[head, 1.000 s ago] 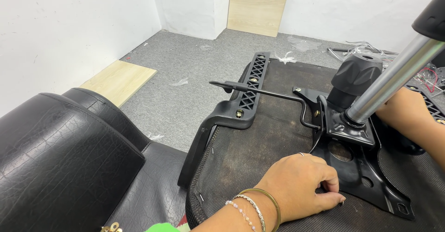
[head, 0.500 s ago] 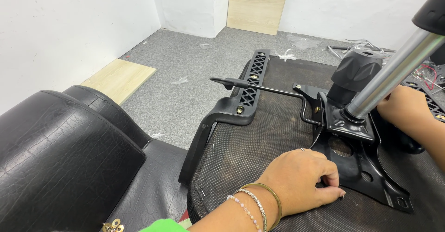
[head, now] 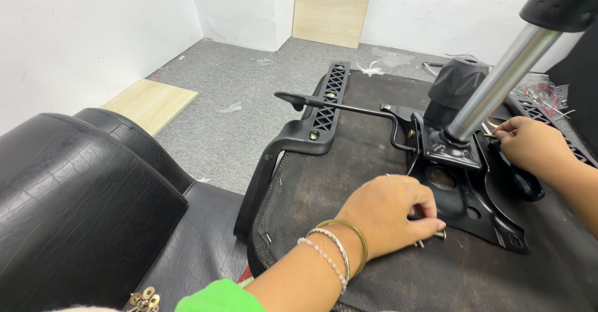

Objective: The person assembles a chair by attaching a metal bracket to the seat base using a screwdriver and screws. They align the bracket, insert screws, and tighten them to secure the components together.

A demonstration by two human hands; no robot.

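An upturned chair seat [head: 349, 181] lies in front of me, with a black metal mechanism plate [head: 492, 225] on its underside. A chrome gas cylinder [head: 498, 81] rises from the plate. My left hand [head: 389, 215], with bracelets on the wrist, pinches a small bolt [head: 439, 234] at the plate's near left corner. My right hand [head: 529, 144] rests at the plate's far right side beside the cylinder base. Its fingertips are closed on a small metal part that I cannot identify.
A thin black lever [head: 349, 106] sticks out left from the mechanism. A black armrest bracket [head: 299, 144] runs along the seat's left edge. A black padded backrest [head: 81, 200] lies at the left, with loose washers [head: 143, 298] by it. Wooden boards [head: 149, 103] lie on the grey carpet.
My left hand stays at the plate's near corner, with its fingers working on the bolt. My right hand has shifted slightly inward toward the cylinder base.
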